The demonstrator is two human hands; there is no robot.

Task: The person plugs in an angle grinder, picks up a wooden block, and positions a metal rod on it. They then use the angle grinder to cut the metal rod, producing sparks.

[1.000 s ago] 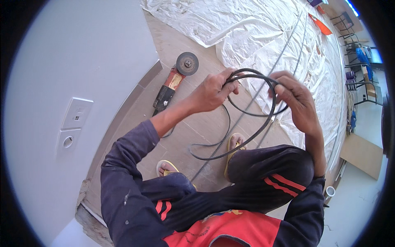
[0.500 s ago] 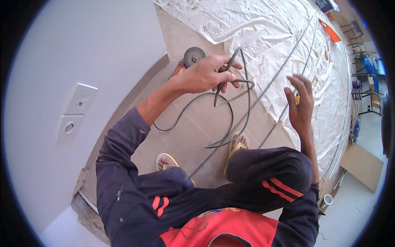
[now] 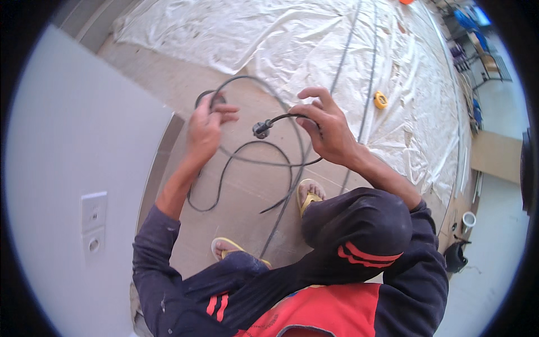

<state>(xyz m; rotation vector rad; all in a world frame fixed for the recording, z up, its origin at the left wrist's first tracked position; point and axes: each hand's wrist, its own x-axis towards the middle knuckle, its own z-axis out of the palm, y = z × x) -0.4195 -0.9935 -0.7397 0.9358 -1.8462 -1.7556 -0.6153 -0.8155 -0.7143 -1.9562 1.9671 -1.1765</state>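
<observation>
My left hand [image 3: 209, 128], slightly blurred at left of centre, has a loop of black cable [image 3: 263, 85] caught in its partly curled fingers. Behind it the dark disc [image 3: 201, 98] of the angle grinder shows; the tool's body is hidden. My right hand [image 3: 328, 128] grips the cable a short way from its black plug [image 3: 261, 129], which hangs in the air between my hands with its pins showing. More cable lies in loose curves on the tiled floor below.
A white wall [image 3: 84, 140] with a socket plate [image 3: 94, 224] stands left. A white drop sheet [image 3: 281, 31] covers the upper floor, crossed by long grey lines, with a yellow tape measure [image 3: 380, 100]. Chairs [image 3: 487, 64], a board [image 3: 494, 157] and a white roll [image 3: 469, 222] lie right.
My left hand has moved left and my right hand, open half a second ago, has come left and taken the cable near its plug. The view has shifted, revealing more of the tape measure.
</observation>
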